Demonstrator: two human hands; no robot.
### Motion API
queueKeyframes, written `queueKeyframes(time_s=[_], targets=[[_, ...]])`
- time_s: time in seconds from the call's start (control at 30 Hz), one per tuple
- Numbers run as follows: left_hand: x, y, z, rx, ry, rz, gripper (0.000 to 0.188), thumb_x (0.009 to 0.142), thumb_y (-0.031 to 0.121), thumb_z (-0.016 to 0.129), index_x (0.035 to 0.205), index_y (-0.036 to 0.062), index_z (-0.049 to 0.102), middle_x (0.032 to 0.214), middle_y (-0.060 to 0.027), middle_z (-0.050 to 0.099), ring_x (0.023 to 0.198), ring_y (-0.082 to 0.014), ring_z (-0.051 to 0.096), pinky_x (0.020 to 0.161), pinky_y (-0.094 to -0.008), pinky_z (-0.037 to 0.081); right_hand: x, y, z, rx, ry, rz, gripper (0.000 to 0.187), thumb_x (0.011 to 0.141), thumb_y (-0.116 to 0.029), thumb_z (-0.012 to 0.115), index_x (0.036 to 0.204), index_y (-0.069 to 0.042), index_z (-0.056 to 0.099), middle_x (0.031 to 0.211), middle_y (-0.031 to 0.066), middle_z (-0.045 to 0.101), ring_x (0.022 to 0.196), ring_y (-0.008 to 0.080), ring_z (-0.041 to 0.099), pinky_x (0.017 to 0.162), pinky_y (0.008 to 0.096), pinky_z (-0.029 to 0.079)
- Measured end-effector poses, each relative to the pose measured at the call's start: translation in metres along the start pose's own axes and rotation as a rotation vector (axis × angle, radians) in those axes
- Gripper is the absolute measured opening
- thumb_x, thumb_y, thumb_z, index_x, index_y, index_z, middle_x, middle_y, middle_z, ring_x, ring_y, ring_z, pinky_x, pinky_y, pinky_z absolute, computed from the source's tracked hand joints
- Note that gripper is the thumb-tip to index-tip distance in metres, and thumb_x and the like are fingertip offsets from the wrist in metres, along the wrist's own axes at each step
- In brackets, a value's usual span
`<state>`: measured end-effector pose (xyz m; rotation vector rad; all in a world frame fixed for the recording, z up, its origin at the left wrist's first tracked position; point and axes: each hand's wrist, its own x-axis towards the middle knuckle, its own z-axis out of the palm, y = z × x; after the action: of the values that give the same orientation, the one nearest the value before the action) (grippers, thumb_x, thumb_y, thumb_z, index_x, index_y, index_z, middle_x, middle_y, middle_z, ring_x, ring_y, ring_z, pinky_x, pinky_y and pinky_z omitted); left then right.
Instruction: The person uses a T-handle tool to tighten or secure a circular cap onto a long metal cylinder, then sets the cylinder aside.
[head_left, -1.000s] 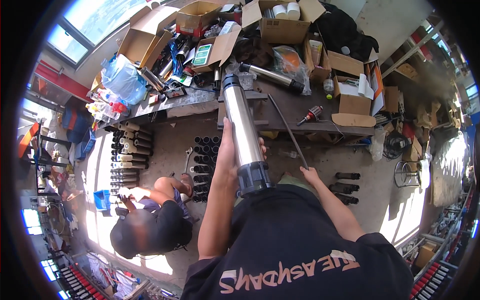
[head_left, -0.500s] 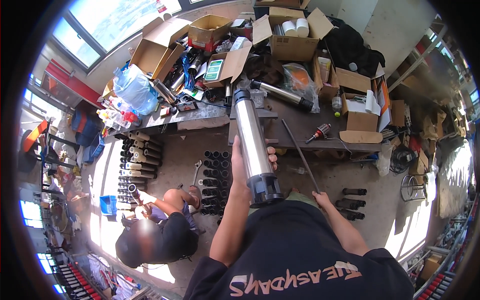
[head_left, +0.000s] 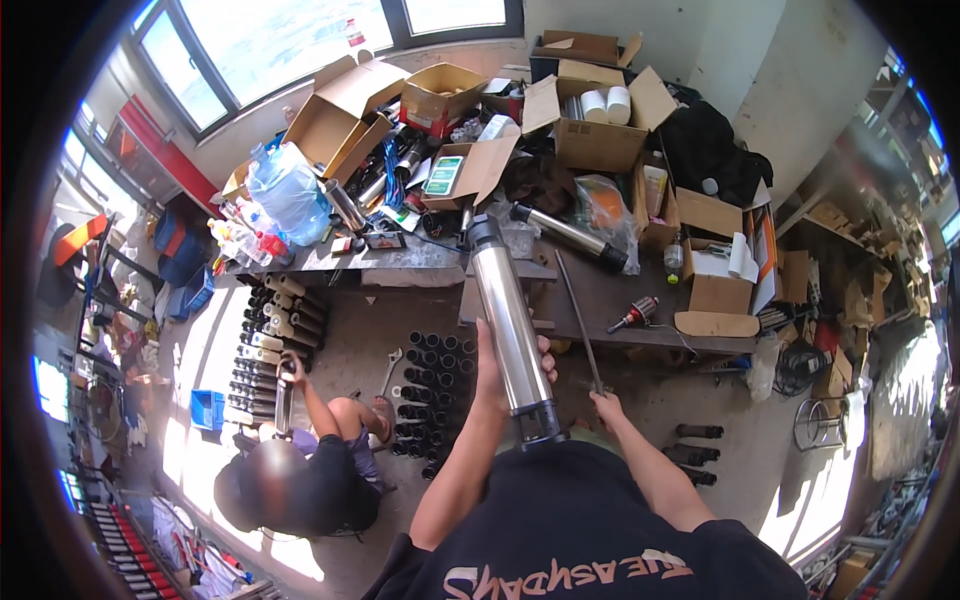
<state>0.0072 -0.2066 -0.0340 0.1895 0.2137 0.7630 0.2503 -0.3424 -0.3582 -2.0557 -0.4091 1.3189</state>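
**One-handed hold on a smooth cylinder**

At left, a co-worker (head_left: 335, 492) sits low near rows of black tubes (head_left: 432, 376) on the floor; a dropped load could topple some. Centrally, the person's left grip (head_left: 490, 372) wraps the steel cylinder (head_left: 508, 325), tilted with its far end toward the worktop (head_left: 645, 282); whether they touch cannot be told. Its slick wall might slide if that hold slackens. Just right, the right grip (head_left: 606, 408) clasps a dark rod (head_left: 577, 318); a careless swing could strike the cylinder or the red-tipped motor part (head_left: 636, 313) farther right.
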Motion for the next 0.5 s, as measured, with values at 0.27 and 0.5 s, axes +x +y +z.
queueKeyframes(time_s=[0.27, 0.5], targets=[[-0.009, 0.027, 0.023, 0.233, 0.161, 0.039, 0.078, 0.096, 0.076, 0.029, 0.121, 0.0059, 0.053, 0.091, -0.0162, 0.063, 0.074, -0.0297, 0.066, 0.065, -0.0465, 0.059, 0.016, -0.027, 0.036, 0.414, -0.131, -0.158, 0.023, 0.095, -0.029, 0.063, 0.107, -0.01, 0.061, 0.083, -0.0008, 0.058, 0.073, 0.0131, 0.054, 0.068, 0.0298, 0.045], [-0.019, 0.039, 0.055, 0.61, 0.388, 0.169, 0.072, 0.1, 0.068, 0.028, 0.117, 0.0023, 0.053, 0.082, -0.0158, 0.064, 0.062, -0.0298, 0.068, 0.055, -0.0435, 0.059, -0.006, -0.038, 0.038, 0.41, -0.193, 0.125, 0.051, 0.087, -0.041, 0.07, 0.132, -0.024, 0.053, 0.095, -0.0045, 0.057, 0.086, 0.0134, 0.051, 0.076, 0.0467, 0.042]])
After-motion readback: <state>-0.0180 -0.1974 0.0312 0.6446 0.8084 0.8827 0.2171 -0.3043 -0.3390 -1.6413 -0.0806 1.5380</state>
